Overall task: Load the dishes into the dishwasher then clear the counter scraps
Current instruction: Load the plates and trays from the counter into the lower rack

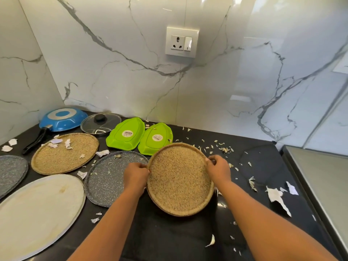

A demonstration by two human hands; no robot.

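I've got both hands on the tan plate [179,178], left hand [136,177] and right hand [219,170] each curled over its rim, holding it tilted just above the black counter [169,238]. Scraps [277,199] lie all around. Left of it sit a grey plate [108,178] and a cream plate [37,213], further back another tan one [65,153], two green trays [139,136], a lid [100,123] and a blue pan [63,119]

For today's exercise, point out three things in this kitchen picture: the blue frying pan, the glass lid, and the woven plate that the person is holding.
blue frying pan [63,119]: head view, on its upturned base.
glass lid [100,123]: head view, on the glass beside the knob.
woven plate [179,178]: head view, on the plate's middle.
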